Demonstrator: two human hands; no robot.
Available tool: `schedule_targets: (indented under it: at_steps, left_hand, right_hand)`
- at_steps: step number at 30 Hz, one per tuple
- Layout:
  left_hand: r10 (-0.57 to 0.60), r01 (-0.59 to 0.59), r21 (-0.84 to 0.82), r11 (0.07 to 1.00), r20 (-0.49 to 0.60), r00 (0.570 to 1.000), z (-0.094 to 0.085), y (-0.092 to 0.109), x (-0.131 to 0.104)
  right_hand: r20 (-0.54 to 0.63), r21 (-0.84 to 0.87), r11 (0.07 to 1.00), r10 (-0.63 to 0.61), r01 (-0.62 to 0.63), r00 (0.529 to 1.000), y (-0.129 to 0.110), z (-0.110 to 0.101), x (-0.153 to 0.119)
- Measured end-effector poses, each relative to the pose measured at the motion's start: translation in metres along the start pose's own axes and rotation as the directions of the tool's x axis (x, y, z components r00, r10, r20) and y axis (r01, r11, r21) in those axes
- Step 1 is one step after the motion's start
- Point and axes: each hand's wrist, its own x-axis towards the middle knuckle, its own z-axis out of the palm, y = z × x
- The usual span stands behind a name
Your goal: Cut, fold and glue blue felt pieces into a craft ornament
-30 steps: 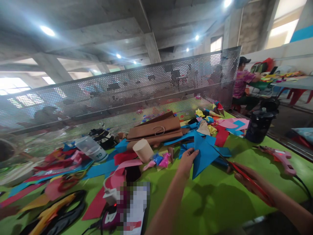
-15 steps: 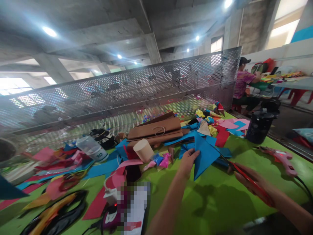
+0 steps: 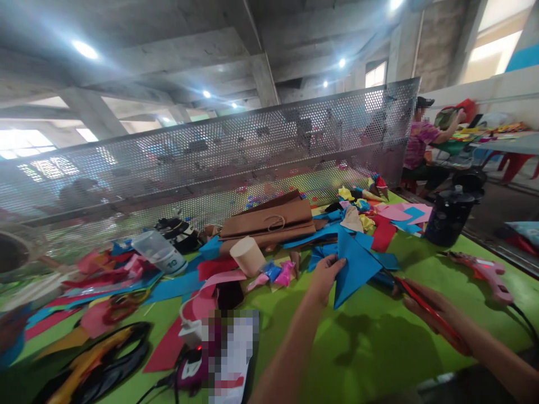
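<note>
My left hand (image 3: pixel 327 276) pinches the left edge of a blue folded piece (image 3: pixel 356 269), pointed at top and bottom, held above the green table (image 3: pixel 379 348). Red-handled scissors (image 3: pixel 433 314) are in my right hand (image 3: pixel 438 308), its fingers wrapped round the handles. The scissor blades point up and left toward the right side of the blue piece; whether they touch it cannot be made out. More blue pieces (image 3: pixel 385 261) lie behind it.
A pink glue gun (image 3: pixel 484 272) and dark jar (image 3: pixel 450 217) stand right. Brown sheets (image 3: pixel 269 221), a cream roll (image 3: pixel 247 257), a plastic cup (image 3: pixel 160 252), large scissors (image 3: pixel 95 365) and a phone (image 3: pixel 236 353) lie left. A perforated screen (image 3: pixel 210 163) runs behind; a person (image 3: pixel 422 140) sits beyond.
My hands and the blue piece have hardly moved. At the far left edge, a hand with something blue now shows where a dark blue shape was. The seated person has raised an arm.
</note>
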Motion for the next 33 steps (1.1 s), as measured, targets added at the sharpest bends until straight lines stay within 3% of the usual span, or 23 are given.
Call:
schedule_targets:
  at_steps: [4,9,14,21,33]
  left_hand:
    - [-0.017,0.017,-0.020,1.000,-0.002,1.000,0.000,0.000,0.001]
    - [-0.014,0.015,-0.048,0.999,0.027,1.000,0.001,-0.001,0.003]
    - [-0.034,0.036,-0.054,0.998,0.028,0.999,0.001,0.000,0.003]
    - [-0.038,0.039,-0.018,0.999,0.066,0.997,0.002,-0.001,0.002]
    - [-0.047,0.047,0.002,0.999,0.070,0.996,0.002,-0.004,0.003]
  right_hand:
    - [0.018,0.017,1.000,-0.027,0.027,0.999,0.003,-0.002,0.005]
    - [0.089,-0.001,0.999,0.041,-0.041,0.995,0.004,-0.006,0.007]
    - [0.063,-0.012,0.997,0.073,-0.072,0.995,0.002,-0.004,0.002]
    - [0.121,-0.097,0.991,0.101,-0.090,0.988,0.020,-0.012,0.005]
    - [0.013,-0.078,0.992,0.104,-0.102,0.995,0.013,-0.006,0.011]
